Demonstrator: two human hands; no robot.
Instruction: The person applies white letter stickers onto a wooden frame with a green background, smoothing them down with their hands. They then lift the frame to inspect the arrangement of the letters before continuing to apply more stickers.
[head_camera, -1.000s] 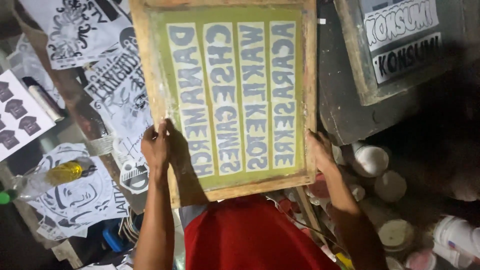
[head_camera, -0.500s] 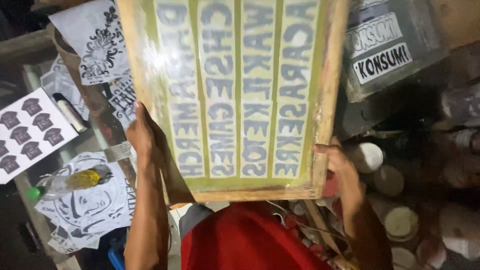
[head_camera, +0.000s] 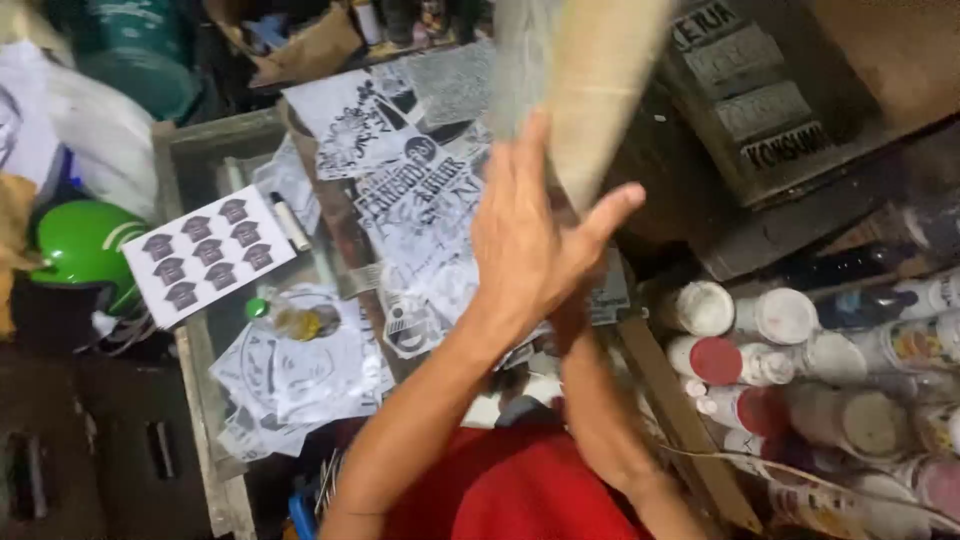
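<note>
Spread flat against the wooden screen frame (head_camera: 590, 90), the left hand (head_camera: 530, 240) makes an open-palmed grip: fingers fanned up along the near face, thumb out toward the right, so the frame is steadied by pressure and not by a pinch. The frame is turned nearly edge-on to the camera and lifted above the counter, blurred, running from the hand up to the top edge of the view. The right hand is hidden behind the left; only its forearm (head_camera: 600, 400) rises to the same spot, so whether its grip is closed on the frame's far edge I cannot tell.

Nearest the body is the red shirt (head_camera: 520, 500). Beyond it, along the counter's right edge, capped paint jars (head_camera: 745, 360) stand crowded together, lids up. Left of the arms, printed paper stencils (head_camera: 300, 370) lie overlapping on the counter (head_camera: 200, 400), a small plastic bottle with yellow liquid (head_camera: 295, 320) on its side across them. A sheet of small shirt pictures (head_camera: 208, 255) lies further left, beside a green helmet (head_camera: 85, 245). Farther back right, another framed screen (head_camera: 760, 110) lies tilted.
</note>
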